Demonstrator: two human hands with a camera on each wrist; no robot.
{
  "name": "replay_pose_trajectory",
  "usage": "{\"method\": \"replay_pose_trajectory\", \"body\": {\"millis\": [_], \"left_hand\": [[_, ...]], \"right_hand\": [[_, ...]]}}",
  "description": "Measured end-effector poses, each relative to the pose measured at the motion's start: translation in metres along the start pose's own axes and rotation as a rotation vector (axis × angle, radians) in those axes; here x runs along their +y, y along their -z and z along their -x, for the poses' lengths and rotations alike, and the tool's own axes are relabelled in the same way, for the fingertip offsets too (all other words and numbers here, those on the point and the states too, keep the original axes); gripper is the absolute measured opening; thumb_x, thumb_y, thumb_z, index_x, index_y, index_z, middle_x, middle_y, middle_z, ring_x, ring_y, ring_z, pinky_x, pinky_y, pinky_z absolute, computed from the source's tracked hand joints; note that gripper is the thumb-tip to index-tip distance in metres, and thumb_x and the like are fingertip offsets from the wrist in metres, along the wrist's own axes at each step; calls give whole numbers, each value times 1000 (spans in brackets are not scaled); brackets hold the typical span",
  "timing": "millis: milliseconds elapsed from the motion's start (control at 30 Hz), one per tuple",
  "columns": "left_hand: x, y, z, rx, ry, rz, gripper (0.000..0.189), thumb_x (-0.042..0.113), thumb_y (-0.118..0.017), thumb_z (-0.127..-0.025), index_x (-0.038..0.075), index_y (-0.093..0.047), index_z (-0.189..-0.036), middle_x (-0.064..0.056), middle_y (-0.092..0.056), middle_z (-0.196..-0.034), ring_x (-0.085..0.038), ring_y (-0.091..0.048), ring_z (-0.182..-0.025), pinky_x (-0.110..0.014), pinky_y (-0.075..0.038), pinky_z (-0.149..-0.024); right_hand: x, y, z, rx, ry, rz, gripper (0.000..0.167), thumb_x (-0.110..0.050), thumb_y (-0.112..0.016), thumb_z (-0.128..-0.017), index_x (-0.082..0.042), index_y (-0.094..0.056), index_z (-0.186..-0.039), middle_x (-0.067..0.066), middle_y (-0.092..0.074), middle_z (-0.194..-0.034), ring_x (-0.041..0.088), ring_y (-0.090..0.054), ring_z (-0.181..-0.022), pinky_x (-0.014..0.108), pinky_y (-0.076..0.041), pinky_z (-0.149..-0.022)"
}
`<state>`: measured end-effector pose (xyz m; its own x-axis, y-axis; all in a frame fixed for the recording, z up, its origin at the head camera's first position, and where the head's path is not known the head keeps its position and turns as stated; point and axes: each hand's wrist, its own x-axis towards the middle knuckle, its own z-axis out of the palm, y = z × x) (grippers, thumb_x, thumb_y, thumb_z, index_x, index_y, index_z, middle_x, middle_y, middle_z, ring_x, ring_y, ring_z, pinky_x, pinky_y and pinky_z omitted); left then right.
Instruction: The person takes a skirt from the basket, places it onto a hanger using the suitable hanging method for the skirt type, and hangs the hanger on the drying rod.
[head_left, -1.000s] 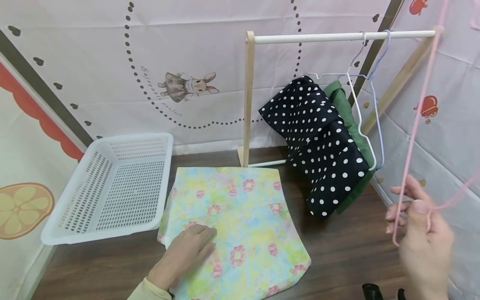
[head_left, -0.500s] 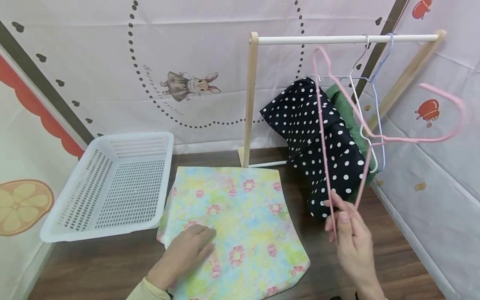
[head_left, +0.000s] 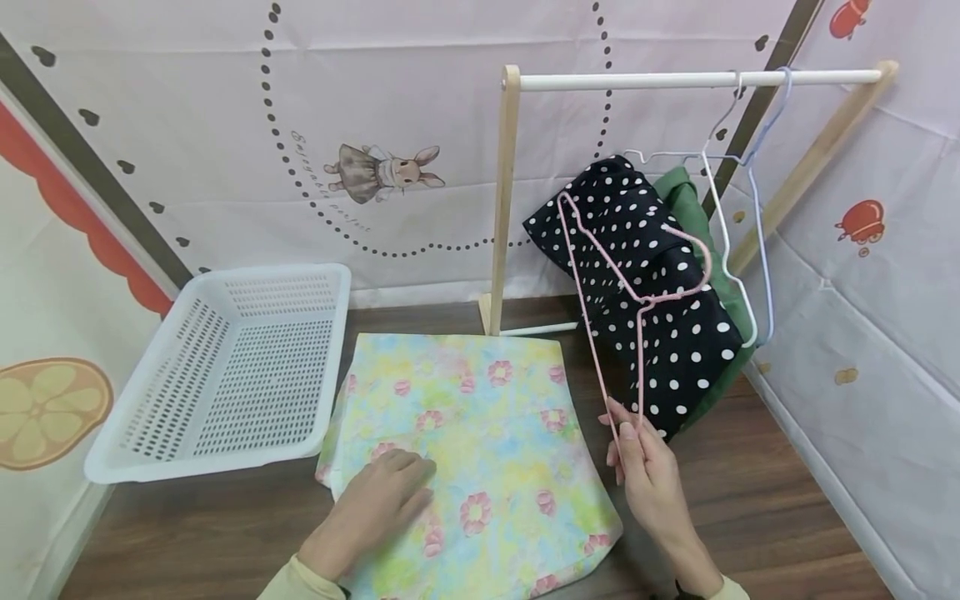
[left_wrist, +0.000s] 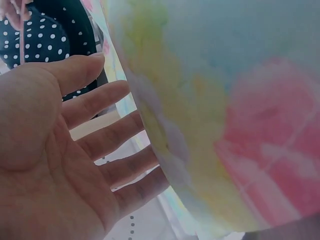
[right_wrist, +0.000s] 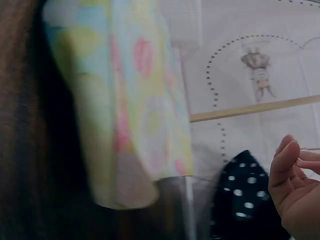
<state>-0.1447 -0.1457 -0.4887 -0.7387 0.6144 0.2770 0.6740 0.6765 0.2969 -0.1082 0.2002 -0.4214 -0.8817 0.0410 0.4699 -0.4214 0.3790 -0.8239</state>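
A floral cloth [head_left: 487,417] in yellow, blue and pink lies spread flat on the wooden floor. On its left part rests my left hand [head_left: 378,508], palm down; in the left wrist view its fingers [left_wrist: 112,145] are extended, tips against the fabric. My right hand [head_left: 648,475] pinches a pink clothes hanger [head_left: 600,250] by its lower bar, between thumb and fingers. The hanger is tilted, its hook pointing right, and overlaps a black polka-dot garment [head_left: 622,275] in the head view. In the right wrist view only a bit of the hanger shows at the fingertips.
A wooden rack with a white rail [head_left: 637,81] stands at the back right. From it hang a white hanger [head_left: 716,192] and a blue hanger [head_left: 760,225], with the polka-dot garment and a green garment [head_left: 684,200]. At the left stands a white perforated basket [head_left: 217,375].
My right hand has brought the pink hanger leftward from the far right to in front of the polka-dot garment, near the cloth. My left hand has stayed on the cloth.
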Motion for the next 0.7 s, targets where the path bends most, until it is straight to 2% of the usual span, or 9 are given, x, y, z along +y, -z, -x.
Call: {"method": "replay_pose_trajectory", "body": {"millis": [100,267,333,400,500,567,633,700], "left_hand": [[1,-1,-2,-23,-2,-12,32,19,-72,-88,3,-64,-115,-13,-65,-113,-30,-60,-106,-43,-53,-85],[7,-4,-3,-123,41,-9,38,26,-70,-90,4,-62,-120,-21,-58,-123,-43,-52,-113,-53,-52,-82],[9,-4,-3,-154,72,1,40,27,-69,-90,5,-61,-122,-25,-55,-127,-50,-49,-115,-60,-50,-82],[11,-4,-4,-165,83,7,41,27,-69,-90,5,-60,-123,-26,-53,-128,-52,-47,-116,-63,-49,-82],[16,-3,-7,-209,111,13,45,29,-69,-90,6,-58,-127,-27,-50,-133,-56,-43,-120,-68,-45,-84],[22,-3,-10,-248,123,17,48,31,-68,-91,6,-56,-130,-27,-47,-136,-58,-39,-122,-70,-42,-86],[29,-3,-12,-283,120,6,51,33,-67,-91,6,-54,-132,-27,-45,-139,-59,-37,-124,-72,-40,-87],[37,-3,-16,-302,101,-3,53,34,-67,-91,6,-53,-134,-26,-44,-140,-59,-36,-125,-72,-40,-87]], "right_hand": [[10,-4,0,-15,-87,19,34,-1,-36,-104,5,-55,-132,10,-59,-96,24,-48,-52,28,-45,-43],[53,-5,11,-58,-244,180,36,-20,-38,-107,-4,-58,-133,5,-58,-77,14,-47,-45,26,-42,-42],[70,-4,17,-96,-302,249,40,-28,-37,-107,-6,-58,-133,3,-57,-72,9,-47,-47,26,-42,-46],[75,-3,19,-130,-349,308,43,-32,-35,-107,-6,-61,-129,1,-56,-68,8,-48,-50,28,-44,-53],[78,-3,20,-153,-365,377,44,-33,-34,-107,-6,-64,-123,-2,-55,-67,9,-50,-56,31,-45,-66],[78,-3,21,-162,-355,435,41,-31,-35,-107,-6,-66,-117,-2,-55,-69,11,-53,-61,36,-47,-69],[76,-3,22,-180,-353,493,36,-28,-37,-107,-7,-66,-110,-2,-52,-69,14,-53,-62,39,-47,-66],[73,-2,22,-208,-376,564,33,-25,-39,-106,-7,-63,-93,0,-49,-67,17,-52,-61,40,-45,-59]]}}
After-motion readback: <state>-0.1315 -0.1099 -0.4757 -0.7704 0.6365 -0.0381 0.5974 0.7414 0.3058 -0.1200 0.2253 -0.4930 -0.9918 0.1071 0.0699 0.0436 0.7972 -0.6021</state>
